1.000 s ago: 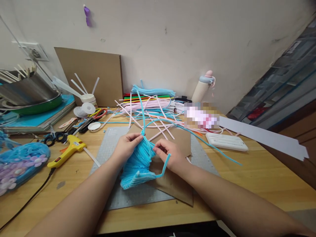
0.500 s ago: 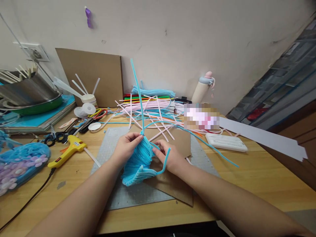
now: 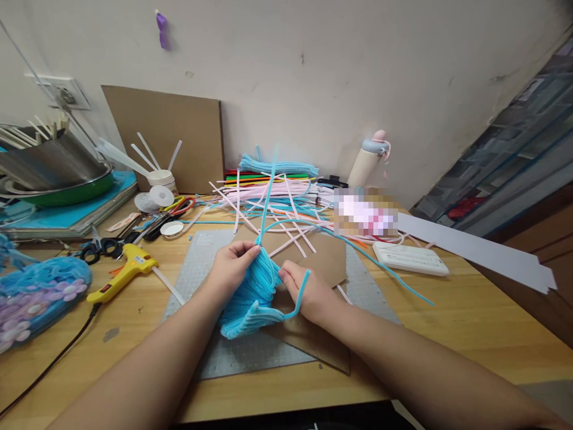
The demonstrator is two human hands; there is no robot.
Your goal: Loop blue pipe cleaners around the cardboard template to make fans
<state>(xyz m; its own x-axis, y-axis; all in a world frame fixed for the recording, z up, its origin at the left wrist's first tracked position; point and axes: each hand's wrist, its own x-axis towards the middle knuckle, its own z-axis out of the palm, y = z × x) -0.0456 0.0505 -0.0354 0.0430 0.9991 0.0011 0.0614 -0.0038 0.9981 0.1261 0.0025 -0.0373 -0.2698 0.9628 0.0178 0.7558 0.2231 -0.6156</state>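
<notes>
A blue piece of closely layered pipe cleaners (image 3: 257, 286) is held up over the cutting mat, its lower edge flaring out. My left hand (image 3: 230, 263) pinches its top between thumb and fingers. From that pinch a long blue pipe cleaner (image 3: 269, 194) sticks up, its tip smeared by motion, and another curves off to the right. My right hand (image 3: 308, 291) is closed at the piece's right side, thumb against the bent fingers, on a blue pipe cleaner mostly hidden by them. A bent blue end (image 3: 301, 294) rises in front of that hand.
Under the hands lie a grey cutting mat (image 3: 215, 364) and cardboard (image 3: 324, 343). A yellow glue gun (image 3: 138, 263) with its cord, scissors (image 3: 105, 248) and a flowered blue piece (image 3: 40, 298) are at left. Loose pipe cleaners (image 3: 273, 191) pile up behind; a white power strip (image 3: 409, 258) is at right.
The upright pipe cleaner has swung right and its tip is lower. My right fingers have closed in more, and the small loop beside them has been drawn in. My left hand keeps its pinch.
</notes>
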